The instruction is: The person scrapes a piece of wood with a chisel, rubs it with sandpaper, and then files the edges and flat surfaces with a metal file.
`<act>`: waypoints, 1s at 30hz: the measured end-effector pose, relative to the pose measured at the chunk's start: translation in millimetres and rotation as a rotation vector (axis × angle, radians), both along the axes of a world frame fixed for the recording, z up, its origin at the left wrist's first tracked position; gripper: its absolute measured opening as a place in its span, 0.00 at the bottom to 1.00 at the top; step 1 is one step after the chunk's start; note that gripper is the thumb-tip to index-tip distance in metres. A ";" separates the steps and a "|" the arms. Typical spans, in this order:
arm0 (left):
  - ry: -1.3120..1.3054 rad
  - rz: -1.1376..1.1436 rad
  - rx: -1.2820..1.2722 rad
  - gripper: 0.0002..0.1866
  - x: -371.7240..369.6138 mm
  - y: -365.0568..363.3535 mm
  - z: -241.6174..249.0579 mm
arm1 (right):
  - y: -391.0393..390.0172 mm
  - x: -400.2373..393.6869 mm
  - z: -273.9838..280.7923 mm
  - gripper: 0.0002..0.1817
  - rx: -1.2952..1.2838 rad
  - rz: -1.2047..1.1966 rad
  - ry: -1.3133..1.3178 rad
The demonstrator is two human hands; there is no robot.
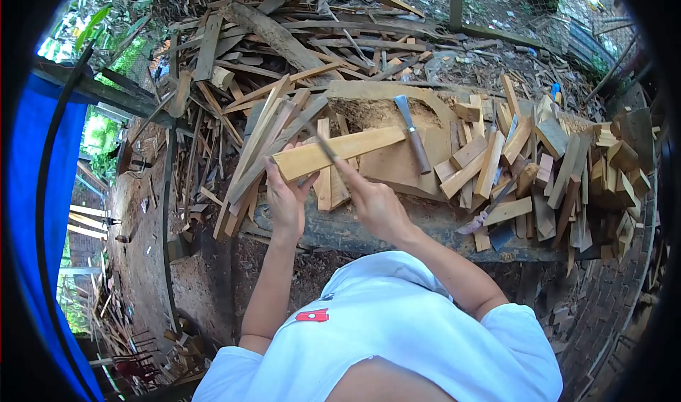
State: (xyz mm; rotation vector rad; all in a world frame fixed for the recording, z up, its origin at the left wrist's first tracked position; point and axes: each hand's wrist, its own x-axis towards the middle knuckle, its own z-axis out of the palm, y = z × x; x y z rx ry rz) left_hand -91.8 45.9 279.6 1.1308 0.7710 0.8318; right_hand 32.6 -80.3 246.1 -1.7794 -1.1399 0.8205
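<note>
My left hand [286, 203] grips the near left end of a tapered, light-coloured piece of wood [355, 149], its fingers and thumb wrapped round the edges. The far end of the wood lies over a big wooden block [408, 166]. In my right hand [374, 202] is a narrow dark blade [324, 145], slightly blurred, that crosses the wood's upper face near its left part; I cannot tell if it is a knife or a file. A chisel [411, 131] with a wide blue-grey blade and brown handle rests on the block, just past the wood's right end.
Several short wood offcuts [489, 164] stand and lie heaped on the right of the bench [340, 230]. Long scrap strips [273, 43] pile up behind and to the left. A blue tarp [32, 224] hangs at far left, beside a post [168, 224].
</note>
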 end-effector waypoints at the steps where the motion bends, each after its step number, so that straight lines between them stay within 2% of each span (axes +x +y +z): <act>1: 0.013 -0.012 0.018 0.36 -0.1 -2.3 0.0 | 1.0 -10.1 12.6 0.39 0.132 0.043 -0.036; 2: 0.015 -0.017 0.015 0.36 1.7 -3.8 -0.1 | 2.0 -15.5 22.4 0.38 0.270 0.088 -0.076; 5: 0.022 -0.009 0.055 0.36 1.3 -4.1 2.5 | 4.0 -20.9 31.8 0.36 0.314 0.113 -0.047; 7: 0.035 0.025 0.002 0.37 -0.4 -2.9 2.1 | 2.6 -8.3 8.0 0.35 0.260 0.099 -0.051; 9: 0.054 0.049 0.013 0.38 -6.1 0.1 -5.4 | 2.8 3.8 -17.8 0.35 0.085 0.020 -0.027; 10: 0.054 0.057 0.015 0.37 -7.4 1.7 -7.6 | 3.0 3.8 -22.9 0.35 0.130 0.013 -0.036; 11: 0.059 0.060 0.014 0.37 -7.1 2.0 -9.3 | 3.1 0.7 -16.5 0.35 0.127 0.008 -0.034; 13: 0.094 0.048 0.029 0.37 -3.6 -1.2 -3.8 | 3.5 -15.6 13.4 0.36 0.310 0.098 -0.088; 14: 0.122 0.049 0.054 0.37 -2.7 -1.8 -1.6 | 1.6 -23.8 27.2 0.36 0.274 0.124 -0.020; 17: 0.116 0.044 0.081 0.36 -6.0 3.3 -8.0 | 0.9 -18.2 19.2 0.36 0.277 0.098 -0.042; 18: 0.089 0.029 0.035 0.35 -6.2 3.4 -6.1 | 0.6 -11.3 13.4 0.34 0.064 0.080 -0.021; 21: 0.102 0.097 0.057 0.34 -7.5 4.3 -11.2 | -0.2 2.2 -4.8 0.34 0.040 0.041 -0.023; 23: 0.114 0.059 0.084 0.36 -5.5 -1.0 -4.5 | -1.2 -8.6 5.1 0.34 0.086 0.044 -0.018; 26: 0.135 0.021 0.121 0.38 -3.0 -2.0 -2.4 | 8.9 -24.9 19.8 0.37 0.451 0.146 -0.055; 27: 0.143 0.022 0.126 0.38 -3.4 -0.2 -1.8 | 11.0 -24.9 15.4 0.37 0.456 0.147 -0.052; 29: 0.157 0.024 0.030 0.35 -7.2 1.9 -1.8 | 8.0 -12.7 2.5 0.38 0.267 0.111 -0.050; 30: 0.152 0.032 0.030 0.35 -7.3 1.5 -2.0 | 8.5 -12.0 0.5 0.38 0.267 0.119 -0.054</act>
